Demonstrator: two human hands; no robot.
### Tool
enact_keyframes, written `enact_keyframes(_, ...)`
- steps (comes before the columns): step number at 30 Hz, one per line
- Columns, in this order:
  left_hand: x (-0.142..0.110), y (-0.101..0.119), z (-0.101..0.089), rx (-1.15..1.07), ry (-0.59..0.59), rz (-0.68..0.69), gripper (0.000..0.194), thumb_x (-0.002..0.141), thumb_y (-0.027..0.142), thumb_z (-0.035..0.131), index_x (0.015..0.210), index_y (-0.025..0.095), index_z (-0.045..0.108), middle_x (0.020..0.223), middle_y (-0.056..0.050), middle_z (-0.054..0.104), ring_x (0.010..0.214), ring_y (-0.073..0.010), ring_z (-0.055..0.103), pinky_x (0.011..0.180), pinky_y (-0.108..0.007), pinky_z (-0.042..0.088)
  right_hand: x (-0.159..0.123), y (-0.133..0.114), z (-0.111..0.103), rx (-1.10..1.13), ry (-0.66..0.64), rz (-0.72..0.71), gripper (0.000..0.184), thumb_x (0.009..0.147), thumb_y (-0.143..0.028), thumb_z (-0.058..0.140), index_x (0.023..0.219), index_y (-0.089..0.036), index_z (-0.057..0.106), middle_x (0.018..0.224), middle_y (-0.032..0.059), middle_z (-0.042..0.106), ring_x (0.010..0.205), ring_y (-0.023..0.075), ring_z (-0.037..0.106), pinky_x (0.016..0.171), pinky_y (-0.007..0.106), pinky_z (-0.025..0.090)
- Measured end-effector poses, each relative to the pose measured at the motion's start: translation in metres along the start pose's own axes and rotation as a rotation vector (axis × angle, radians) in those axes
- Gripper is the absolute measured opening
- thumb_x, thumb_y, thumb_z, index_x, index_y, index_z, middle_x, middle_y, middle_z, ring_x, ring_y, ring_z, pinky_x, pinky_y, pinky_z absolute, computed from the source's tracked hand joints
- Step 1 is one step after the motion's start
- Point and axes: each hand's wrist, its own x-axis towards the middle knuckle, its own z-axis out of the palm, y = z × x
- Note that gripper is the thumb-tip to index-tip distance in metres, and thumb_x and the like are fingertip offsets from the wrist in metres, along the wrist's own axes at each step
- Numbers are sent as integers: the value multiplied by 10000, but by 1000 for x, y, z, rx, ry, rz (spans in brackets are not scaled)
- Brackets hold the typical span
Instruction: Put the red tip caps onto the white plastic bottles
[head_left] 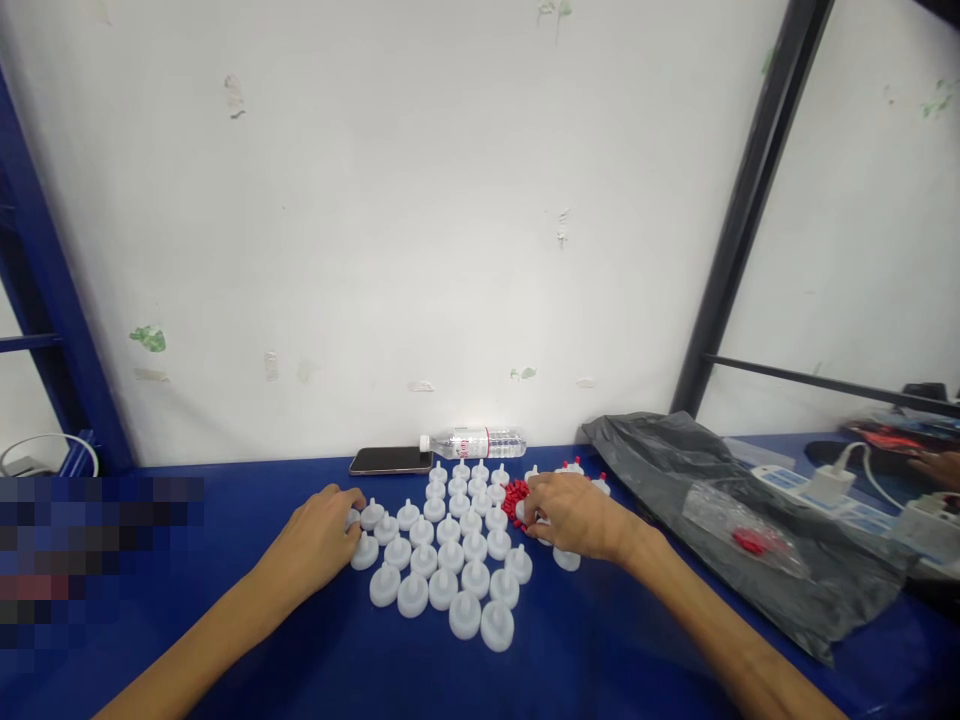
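Several white plastic nozzle caps (450,555) stand in rows on the blue table (300,660). My left hand (319,540) rests at the left edge of the rows, fingers curled around one white cap (352,517). My right hand (574,515) is at the right side, fingers pinched over a small heap of red tips (514,497). What the pinch holds is hidden. A few white caps with red tips (577,467) stand behind my right hand.
A phone (390,460) and a lying water bottle (476,442) sit against the white wall. A grey plastic bag (720,520) with a small clear packet of red tips (750,540) lies right. A white power strip (825,490) and another person's hand (941,467) are far right.
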Motion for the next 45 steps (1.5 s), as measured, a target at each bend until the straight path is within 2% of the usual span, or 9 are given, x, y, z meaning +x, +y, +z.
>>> enact_keyframes(9, -3, 12, -9, -62, 161, 33, 402, 941, 301, 392, 1237, 172, 633, 1154, -148, 666, 861, -286, 700, 826, -454, 538, 4, 0, 7, 60, 27, -58, 102, 855, -204, 703, 923, -222, 776, 991, 48, 743, 898, 207, 693, 776, 272, 467)
enact_keyframes(13, -4, 20, -10, -122, 239, 123, 459, 945, 293, 421, 1388, 209, 509, 1296, -119, 621, 1118, -286, 640, 966, -438, 519, 3, -2, 6, 106, 52, -105, 94, 882, -186, 667, 910, -211, 754, 996, 38, 735, 868, 185, 689, 765, 262, 468)
enact_keyframes(16, -7, 26, -9, -150, 277, 205, 422, 971, 345, 441, 1358, 221, 554, 1307, -104, 620, 1225, -288, 571, 1039, -436, 491, 2, -6, 2, 170, 125, -131, 112, 945, -250, 609, 955, -221, 717, 972, 23, 728, 832, 172, 676, 742, 264, 469)
enact_keyframes(20, -12, 36, -8, -190, 328, 347, 374, 1011, 397, 435, 1296, 241, 620, 1237, -90, 623, 1152, -262, 602, 1009, -405, 517, 2, -16, -1, 275, 226, -184, 148, 1003, -292, 538, 1023, -221, 666, 1004, 14, 726, 815, 154, 663, 744, 266, 479)
enact_keyframes(26, -24, 51, -2, -259, 250, 449, 342, 1022, 370, 436, 1277, 256, 634, 1192, -81, 585, 996, -214, 674, 891, -333, 564, 5, -37, 4, 507, 315, -243, 158, 1006, -300, 550, 1053, -220, 678, 960, 5, 740, 806, 134, 668, 742, 238, 505)
enact_keyframes(31, -33, 60, 0, -317, 224, 490, 340, 1008, 325, 478, 1321, 275, 603, 1217, -77, 588, 1029, -213, 675, 893, -308, 564, 5, -54, 7, 777, 371, -214, 114, 950, -279, 641, 998, -220, 726, 915, 1, 784, 797, 145, 732, 743, 237, 550)
enact_keyframes(35, -37, 63, -1, -325, 209, 533, 345, 1011, 306, 487, 1343, 305, 580, 1207, -73, 598, 975, -207, 683, 866, -327, 568, 3, -61, 8, 963, 302, -189, 216, 930, -312, 672, 1133, -241, 685, 958, 12, 802, 897, 176, 766, 805, 263, 593)
enact_keyframes(40, -40, 64, -1, -345, 205, 610, 350, 1021, 266, 493, 1362, 322, 546, 1214, -74, 596, 1016, -214, 668, 883, -326, 558, 1, -63, 12, 944, 287, -228, 227, 929, -313, 673, 1147, -248, 685, 958, 16, 802, 883, 181, 766, 803, 282, 600)
enact_keyframes(45, -38, 63, 1, -373, 326, 687, 424, 1001, 197, 546, 1400, 317, 468, 1225, -62, 580, 1062, -197, 657, 893, -317, 572, 2, -65, 14, 928, 314, -240, 210, 926, -312, 676, 1119, -232, 693, 939, 29, 800, 824, 174, 759, 769, 279, 596)
